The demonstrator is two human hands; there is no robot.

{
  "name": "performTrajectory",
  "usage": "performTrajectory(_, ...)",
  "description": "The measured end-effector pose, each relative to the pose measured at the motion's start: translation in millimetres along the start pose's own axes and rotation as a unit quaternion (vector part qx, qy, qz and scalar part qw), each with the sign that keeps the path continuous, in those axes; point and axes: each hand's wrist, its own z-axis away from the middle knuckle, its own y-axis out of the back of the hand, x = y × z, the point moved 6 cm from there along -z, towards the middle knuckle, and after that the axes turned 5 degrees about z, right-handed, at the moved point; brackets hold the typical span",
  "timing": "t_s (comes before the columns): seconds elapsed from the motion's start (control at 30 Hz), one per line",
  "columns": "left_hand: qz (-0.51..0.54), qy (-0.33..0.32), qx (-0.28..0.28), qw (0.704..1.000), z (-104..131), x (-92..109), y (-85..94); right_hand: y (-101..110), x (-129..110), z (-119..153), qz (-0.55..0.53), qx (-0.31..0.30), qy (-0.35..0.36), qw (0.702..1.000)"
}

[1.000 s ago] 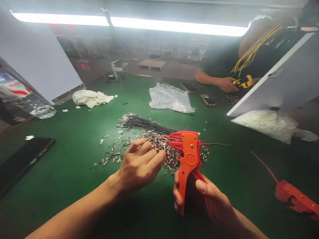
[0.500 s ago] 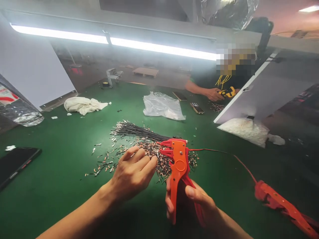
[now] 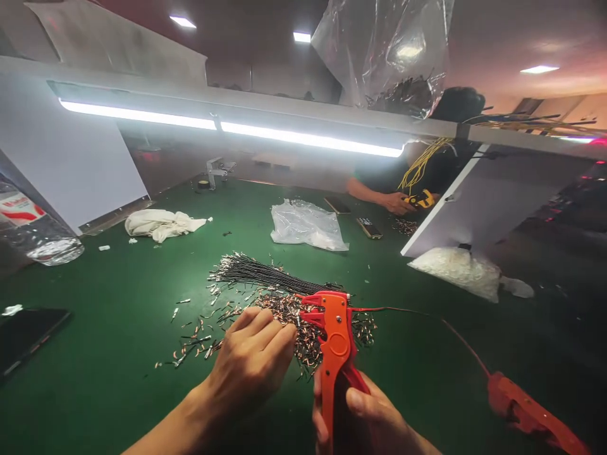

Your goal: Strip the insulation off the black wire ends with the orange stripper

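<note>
My right hand (image 3: 379, 414) is wrapped round the handles of an orange-red wire stripper (image 3: 337, 344), held upright with its jaws toward the left. Close to those jaws, my left hand (image 3: 258, 357) is curled with its back toward me; its fingertips, and anything they pinch, are hidden. Beneath and beyond both hands lies a heap of cut wire scraps (image 3: 308, 354), black with coppery ends. Behind the heap rests a bundle of black wires (image 3: 265, 273) with silvery tips at its left end. A thin red cord (image 3: 393, 309) shows right of the stripper.
A second orange-red tool (image 3: 535, 407) lies at the right. Farther back are a clear plastic bag (image 3: 308, 224), white cloth (image 3: 164, 224), phone (image 3: 368, 228) and bag of white pieces (image 3: 458, 272). A dark phone (image 3: 33, 338) lies left. Across the table, a co-worker's hand (image 3: 397, 203) holds a yellow tool.
The head view has tilted upward, so the table and both hands appear lower. My left hand stays curled beside the stripper jaws, and my right hand still grips the stripper.
</note>
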Motion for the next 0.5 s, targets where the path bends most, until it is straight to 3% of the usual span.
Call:
performTrajectory(0.13, 0.034, 0.015, -0.001, 0.999, 1, -1, -4.0, 4, 0, 0, -0.008, 0.023, 0.034, 0.999)
performTrajectory(0.23, 0.134, 0.07, 0.012, 0.988, -1, -4, -3.0, 9, -2, -1, -0.002, 0.046, 0.053, 0.998)
performTrajectory(0.37, 0.329, 0.156, -0.064, 0.929, 0, -1, -12.1, 20, -11, 0, 0.071, 0.132, 0.082, 0.985)
performTrajectory(0.5, 0.461, 0.208, -0.152, 0.849, 10, 10, -24.8, 20, -17, 3, 0.198, 0.191, 0.034, 0.961)
